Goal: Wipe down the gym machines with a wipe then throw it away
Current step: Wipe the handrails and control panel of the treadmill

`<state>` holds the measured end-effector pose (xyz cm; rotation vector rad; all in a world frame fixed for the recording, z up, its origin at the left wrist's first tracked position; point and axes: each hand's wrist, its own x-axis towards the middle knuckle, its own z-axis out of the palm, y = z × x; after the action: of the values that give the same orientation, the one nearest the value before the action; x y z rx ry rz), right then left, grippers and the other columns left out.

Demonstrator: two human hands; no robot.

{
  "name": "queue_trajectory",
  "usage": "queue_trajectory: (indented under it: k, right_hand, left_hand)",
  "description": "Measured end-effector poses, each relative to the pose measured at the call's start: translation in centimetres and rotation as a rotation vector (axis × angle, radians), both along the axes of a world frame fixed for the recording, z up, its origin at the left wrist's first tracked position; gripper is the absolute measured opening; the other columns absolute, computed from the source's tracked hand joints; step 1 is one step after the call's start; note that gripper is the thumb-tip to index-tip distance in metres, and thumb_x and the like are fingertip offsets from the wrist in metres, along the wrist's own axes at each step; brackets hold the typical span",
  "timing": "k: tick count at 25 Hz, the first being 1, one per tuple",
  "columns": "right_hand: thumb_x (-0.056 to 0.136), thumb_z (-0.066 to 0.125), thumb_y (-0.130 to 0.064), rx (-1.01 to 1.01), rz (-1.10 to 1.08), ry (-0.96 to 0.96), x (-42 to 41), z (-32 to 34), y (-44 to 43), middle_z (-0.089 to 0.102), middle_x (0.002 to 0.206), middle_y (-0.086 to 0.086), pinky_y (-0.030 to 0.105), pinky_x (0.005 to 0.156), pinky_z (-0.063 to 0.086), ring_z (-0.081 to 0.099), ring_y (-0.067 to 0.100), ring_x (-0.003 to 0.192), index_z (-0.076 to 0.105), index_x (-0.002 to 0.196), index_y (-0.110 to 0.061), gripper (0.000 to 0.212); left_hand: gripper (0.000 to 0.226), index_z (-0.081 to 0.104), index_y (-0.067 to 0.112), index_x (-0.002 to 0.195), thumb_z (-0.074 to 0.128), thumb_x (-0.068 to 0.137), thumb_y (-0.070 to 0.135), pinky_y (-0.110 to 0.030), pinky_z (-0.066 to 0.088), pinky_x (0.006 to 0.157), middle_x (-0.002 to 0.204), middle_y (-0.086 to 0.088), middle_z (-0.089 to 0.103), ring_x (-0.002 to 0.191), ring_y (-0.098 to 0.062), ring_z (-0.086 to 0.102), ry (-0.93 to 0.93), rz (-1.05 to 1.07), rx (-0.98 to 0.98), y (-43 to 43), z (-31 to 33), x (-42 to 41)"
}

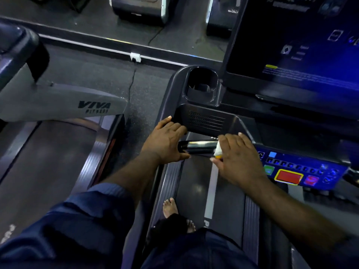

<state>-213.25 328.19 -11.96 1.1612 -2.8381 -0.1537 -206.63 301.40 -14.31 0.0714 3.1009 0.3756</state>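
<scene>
— Two hands: what does each one do?
— The right hand (pixel 235 158) holds the wipe (pixel 218 150), small, white and crumpled with one yellow spot, against the shiny bar (pixel 198 145). The left hand (pixel 167 140) rests on the treadmill (pixel 202 119), fingers almost straight.

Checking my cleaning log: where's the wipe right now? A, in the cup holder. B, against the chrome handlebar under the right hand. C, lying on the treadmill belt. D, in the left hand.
B: the white wipe shows under the right hand, against the chrome handlebar.
</scene>
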Motion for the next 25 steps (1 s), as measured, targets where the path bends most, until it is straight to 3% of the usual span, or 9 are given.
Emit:
queue_trajectory:
  k: [2, 4, 7, 11, 16, 19, 23, 25]
  right_hand:
    - [0.102, 0.054, -0.038, -0.025, 0.047, 0.044, -0.9, 0.7, 1.0, 0.063, 0.134, 0.011, 0.050, 0.127, 0.021, 0.059, 0.029, 0.128, 0.056, 0.142, -0.007, 0.051]
    - [0.100, 0.043, -0.023, -0.071, 0.150, 0.048, -1.7, 1.0, 3.0, 0.065, 0.139, 0.011, 0.051, 0.128, 0.016, 0.059, 0.027, 0.134, 0.056, 0.146, -0.007, 0.050]
    - [0.094, 0.048, -0.013, -0.076, 0.304, 0.001, -3.8, 1.7, 4.3, 0.064, 0.143, 0.010, 0.047, 0.130, 0.009, 0.057, 0.025, 0.137, 0.054, 0.148, -0.007, 0.055]
    - [0.092, 0.033, -0.020, -0.141, 0.198, -0.012, -6.2, 2.1, 4.1, 0.058, 0.149, 0.016, 0.056, 0.126, 0.023, 0.051, 0.031, 0.143, 0.055, 0.146, -0.001, 0.062]
    - [0.094, 0.044, -0.004, -0.327, 0.433, 0.014, -4.2, -2.0, 8.3, 0.055, 0.150, 0.020, 0.052, 0.124, 0.027, 0.049, 0.036, 0.144, 0.059, 0.142, 0.002, 0.051]
    - [0.089, 0.040, -0.004, -0.280, 0.708, 0.005, -2.1, -3.5, 10.5, 0.064, 0.142, 0.016, 0.047, 0.126, 0.018, 0.057, 0.031, 0.137, 0.064, 0.138, -0.002, 0.055]
    - [0.089, 0.041, 0.000, -0.450, 0.605, -0.055, -3.2, -1.5, 8.1, 0.057, 0.150, 0.014, 0.048, 0.128, 0.015, 0.051, 0.029, 0.142, 0.058, 0.145, -0.003, 0.059]
    - [0.091, 0.038, -0.005, -0.388, 0.599, -0.036, -4.2, -0.6, 6.2, 0.058, 0.148, 0.019, 0.050, 0.128, 0.011, 0.054, 0.034, 0.139, 0.057, 0.144, 0.001, 0.057]
  left_hand:
    - [0.077, 0.059, 0.026, 0.127, 0.074, 0.071, 0.076, -0.038, 0.012, 0.131, 0.118, 0.007, 0.063, 0.123, -0.016, 0.058, 0.014, -0.011, 0.001, 0.1, 0.2, 0.0]
    - [0.077, 0.059, 0.026, 0.128, 0.072, 0.072, 0.077, -0.038, 0.011, 0.131, 0.119, 0.008, 0.062, 0.124, -0.015, 0.057, 0.016, -0.021, -0.007, 0.1, 0.5, 0.0]
    - [0.078, 0.059, 0.027, 0.130, 0.062, 0.075, 0.082, -0.039, 0.007, 0.131, 0.121, 0.008, 0.060, 0.127, -0.015, 0.054, -0.003, -0.023, -0.056, 0.3, 0.7, 0.1]
    - [0.095, 0.058, 0.020, 0.134, 0.044, 0.071, 0.089, -0.050, 0.002, 0.131, 0.126, 0.001, 0.059, 0.129, -0.024, 0.054, -0.050, 0.004, -0.159, 3.3, 1.2, -0.3]
    - [0.086, 0.051, 0.013, 0.140, 0.054, 0.080, 0.075, -0.048, 0.015, 0.126, 0.128, -0.005, 0.059, 0.125, -0.029, 0.055, -0.035, 0.109, 0.098, 11.8, 0.4, -1.5]
    - [0.088, 0.047, 0.011, 0.151, 0.070, 0.082, 0.060, -0.045, 0.013, 0.126, 0.147, -0.009, 0.054, 0.142, -0.030, 0.046, -0.022, 0.233, 0.169, 14.0, 0.5, -0.3]
    - [0.099, 0.027, 0.015, 0.165, 0.075, 0.088, 0.053, -0.042, 0.000, 0.130, 0.171, -0.006, 0.027, 0.160, -0.024, 0.019, -0.087, 0.386, 0.032, 13.6, 2.0, 2.7]
    - [0.099, 0.023, 0.017, 0.166, 0.072, 0.089, 0.054, -0.041, -0.002, 0.130, 0.174, -0.004, 0.020, 0.161, -0.022, 0.013, -0.115, 0.510, 0.001, 13.3, 3.1, 5.2]
